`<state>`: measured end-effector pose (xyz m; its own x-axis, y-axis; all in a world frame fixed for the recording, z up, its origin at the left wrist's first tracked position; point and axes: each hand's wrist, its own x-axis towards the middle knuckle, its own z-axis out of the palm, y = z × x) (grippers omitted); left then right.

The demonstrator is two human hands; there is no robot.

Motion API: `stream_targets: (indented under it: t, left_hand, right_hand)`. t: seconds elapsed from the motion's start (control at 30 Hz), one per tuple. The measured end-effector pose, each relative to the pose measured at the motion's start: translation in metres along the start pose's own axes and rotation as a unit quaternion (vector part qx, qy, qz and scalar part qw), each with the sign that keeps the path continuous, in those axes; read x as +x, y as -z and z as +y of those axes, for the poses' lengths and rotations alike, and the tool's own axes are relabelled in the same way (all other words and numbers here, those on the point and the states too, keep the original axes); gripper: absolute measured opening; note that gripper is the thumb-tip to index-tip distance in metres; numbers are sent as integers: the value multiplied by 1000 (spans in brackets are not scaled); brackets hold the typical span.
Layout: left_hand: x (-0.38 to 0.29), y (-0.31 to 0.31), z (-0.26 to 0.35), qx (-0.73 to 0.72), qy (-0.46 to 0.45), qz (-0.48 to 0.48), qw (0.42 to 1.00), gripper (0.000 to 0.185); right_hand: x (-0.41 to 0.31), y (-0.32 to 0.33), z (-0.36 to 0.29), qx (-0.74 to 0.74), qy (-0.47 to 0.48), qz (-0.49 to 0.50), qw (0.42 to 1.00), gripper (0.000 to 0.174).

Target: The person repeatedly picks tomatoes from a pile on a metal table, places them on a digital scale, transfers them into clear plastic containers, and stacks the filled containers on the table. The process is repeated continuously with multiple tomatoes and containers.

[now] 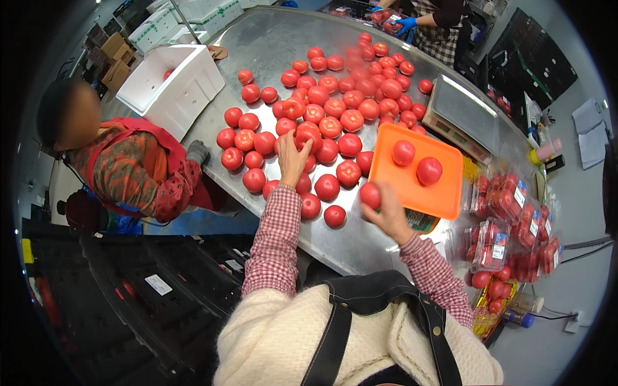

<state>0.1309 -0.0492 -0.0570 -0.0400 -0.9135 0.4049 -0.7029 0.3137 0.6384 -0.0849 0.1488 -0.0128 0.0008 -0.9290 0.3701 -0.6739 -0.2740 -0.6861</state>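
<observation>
My left hand [292, 161] reaches into a spread of loose tomatoes [334, 107] on the metal table. Its thumb and fingers are around a red tomato [308, 134] among the others. In my right hand [392, 214] is another tomato [370, 195], held just off the near left corner of an orange plastic tray [442, 202]. Two tomatoes, one the tray's left tomato [403, 152] and one the right tomato [429, 171], lie apart on it. Beneath the tray's near edge shows part of a scale with a green panel [420, 222].
Packed clear clamshell boxes [490, 246] are stacked at the right. A second weighing scale [464, 116] stands beyond the tray. At the left edge, a white foam box [181, 91] stands near a person in a red apron [140, 164]. Another person's blue-gloved hand [406, 25] holds a box across the table [251, 38].
</observation>
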Motion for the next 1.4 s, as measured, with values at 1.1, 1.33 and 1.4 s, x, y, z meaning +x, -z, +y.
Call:
stream_targets:
  t: [1.1, 1.33, 1.4]
  left_hand:
    - [265, -153, -55, 120, 183, -279, 935, 79]
    - [265, -143, -53, 66, 116, -234, 963, 80]
    - [267, -139, -48, 57, 121, -278, 951, 75]
  right_hand:
    - [-54, -39, -23, 107, -342, 62, 932, 17]
    - [-43, -39, -30, 97, -340, 51, 934, 15]
    - [-43, -38, -31, 107, -341, 47, 933, 15]
